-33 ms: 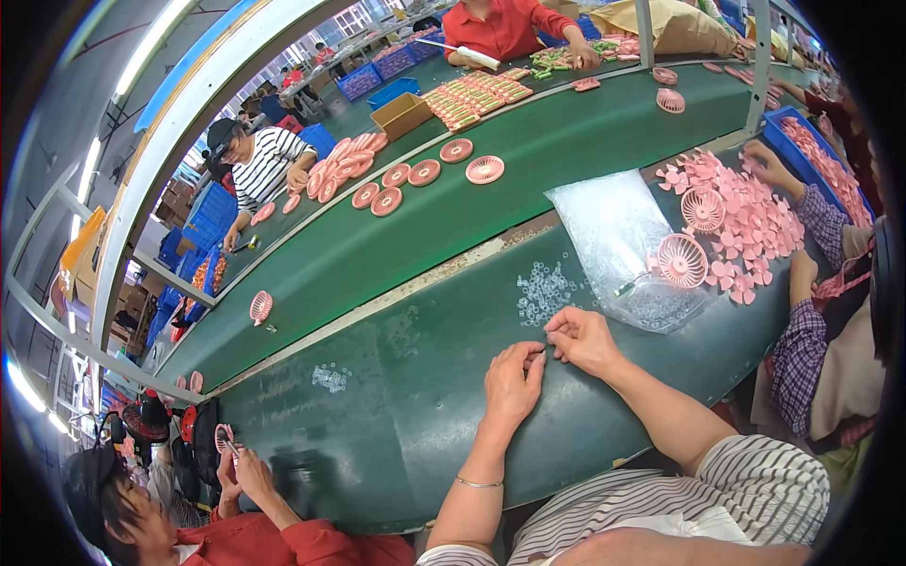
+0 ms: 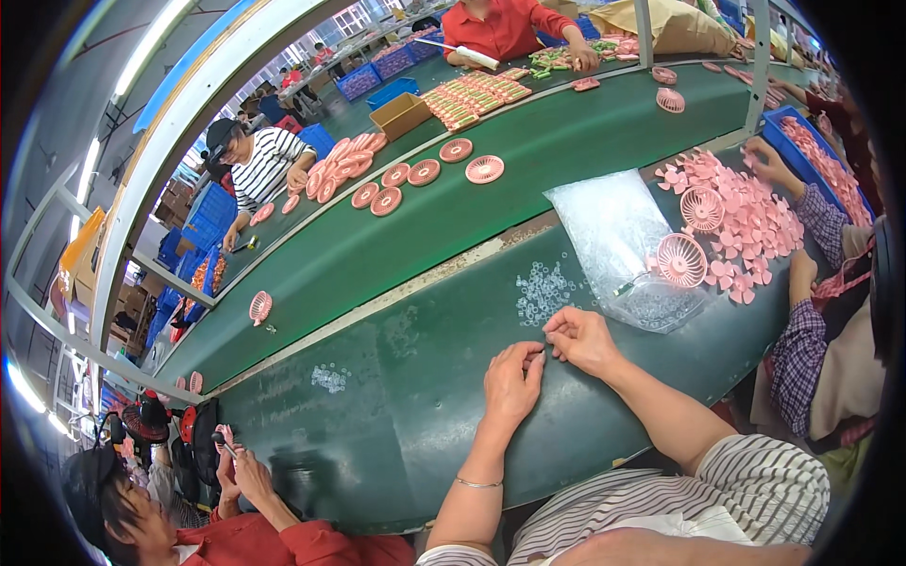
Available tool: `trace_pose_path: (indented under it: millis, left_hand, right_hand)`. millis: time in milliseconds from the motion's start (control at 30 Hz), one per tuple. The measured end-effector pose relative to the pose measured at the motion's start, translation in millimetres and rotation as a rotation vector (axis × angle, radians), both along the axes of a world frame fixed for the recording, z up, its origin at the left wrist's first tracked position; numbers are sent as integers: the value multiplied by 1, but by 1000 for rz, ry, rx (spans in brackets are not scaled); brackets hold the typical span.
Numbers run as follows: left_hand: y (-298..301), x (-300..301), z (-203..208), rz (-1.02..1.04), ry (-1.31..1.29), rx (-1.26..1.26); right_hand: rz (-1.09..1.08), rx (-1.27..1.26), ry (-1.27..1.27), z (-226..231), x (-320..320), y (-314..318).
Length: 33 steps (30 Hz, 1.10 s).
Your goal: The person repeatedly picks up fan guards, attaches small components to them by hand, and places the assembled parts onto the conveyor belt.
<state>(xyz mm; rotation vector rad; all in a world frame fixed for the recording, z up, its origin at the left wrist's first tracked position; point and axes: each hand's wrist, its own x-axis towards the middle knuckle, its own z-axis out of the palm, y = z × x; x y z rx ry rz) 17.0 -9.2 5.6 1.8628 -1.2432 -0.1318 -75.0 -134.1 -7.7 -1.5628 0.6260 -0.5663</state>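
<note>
Pink fan grilles (image 2: 423, 173) lie on the green conveyor belt (image 2: 585, 132); a cardboard box (image 2: 400, 114) sits behind them.

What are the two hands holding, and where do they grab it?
Cannot be told: the left hand and right hand meet fingertip to fingertip on the green table, beside tiny clear rings. Anything pinched is too small.

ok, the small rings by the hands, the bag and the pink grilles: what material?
Small rings: likely clear plastic or rubber, translucent, faint sheen. Bag: thin clear plastic film, crinkled, glossy. Pink grilles: moulded plastic, uniform matte colour, fine ribs.
</note>
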Motion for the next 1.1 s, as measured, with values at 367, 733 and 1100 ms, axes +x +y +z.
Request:
trace_pose_path:
  millis: [367,733,1100]
  left_hand:
    - [2,-4,1,26,77,65]
    - [-2,-2,-3,2,31,12]
    - [-1,0,-6,65,138,15]
  right_hand:
    - [39,253,-61,-2,0,-1]
    - [4,-168,30,0,-4,3]
    - [16,-262,-26,-1,-3,5]
